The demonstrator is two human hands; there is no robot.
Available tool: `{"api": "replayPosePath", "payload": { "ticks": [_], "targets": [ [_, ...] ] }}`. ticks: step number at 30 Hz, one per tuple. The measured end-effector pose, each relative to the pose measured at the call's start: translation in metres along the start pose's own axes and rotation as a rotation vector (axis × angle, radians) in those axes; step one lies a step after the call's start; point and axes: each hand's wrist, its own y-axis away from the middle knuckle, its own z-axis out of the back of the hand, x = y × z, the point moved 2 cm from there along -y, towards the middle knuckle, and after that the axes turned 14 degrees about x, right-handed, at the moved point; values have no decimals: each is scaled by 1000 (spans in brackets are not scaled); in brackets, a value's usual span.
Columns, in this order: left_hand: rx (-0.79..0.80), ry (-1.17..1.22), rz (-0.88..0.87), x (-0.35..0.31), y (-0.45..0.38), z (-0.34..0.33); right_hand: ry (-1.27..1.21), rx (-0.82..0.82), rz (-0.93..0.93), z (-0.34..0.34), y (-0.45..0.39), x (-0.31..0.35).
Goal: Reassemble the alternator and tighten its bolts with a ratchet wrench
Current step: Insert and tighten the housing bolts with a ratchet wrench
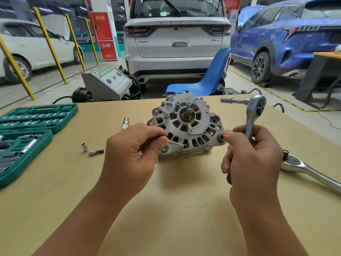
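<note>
Pinching a long bolt (pixel 176 143) in my left hand (pixel 136 152), I steer its tip into a hole low on the alternator (pixel 186 124), which stands mid-table (pixel 166 209); whether it has seated I can't tell. My right hand (pixel 252 159) grips the ratchet wrench (pixel 253 115), raised. Heavy, rigid casting: best steadied by its mounting ears.

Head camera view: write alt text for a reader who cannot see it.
A person's left hand pinches a long bolt at a hole in a grey alternator standing on a tan workbench, while the right hand grips a ratchet wrench fitted with a socket extension. A green socket set case, loose sockets and a second ratchet lie nearby.
</note>
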Motion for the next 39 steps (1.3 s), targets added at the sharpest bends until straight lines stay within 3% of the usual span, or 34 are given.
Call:
{"api": "replayPosePath", "payload": {
  "ticks": [8, 13, 18, 25, 28, 33, 39],
  "targets": [
    [26, -196, -143, -9, -9, -19, 26, 6, -4, 0, 0, -2],
    [66, -376, -121, -14, -18, -42, 29, -11, 15, 0, 1, -1],
    [-8, -589, -97, -5, -16, -47, -8, -14, 23, 1, 1, -2],
    [-53, -566, -259, 18, -10, -48, -51, 87, 68, -1, 3, 4],
    [-68, -592, -308, 23, -10, -49, 119, 182, 134, 8, 6, 5],
    [-74, -368, -81, 29, -11, -44, 445, 339, 178, 28, 20, -6],
    [-41, -205, -11, 25, -8, -45, 474, 403, 203, 31, 32, -9]
  ]
}}
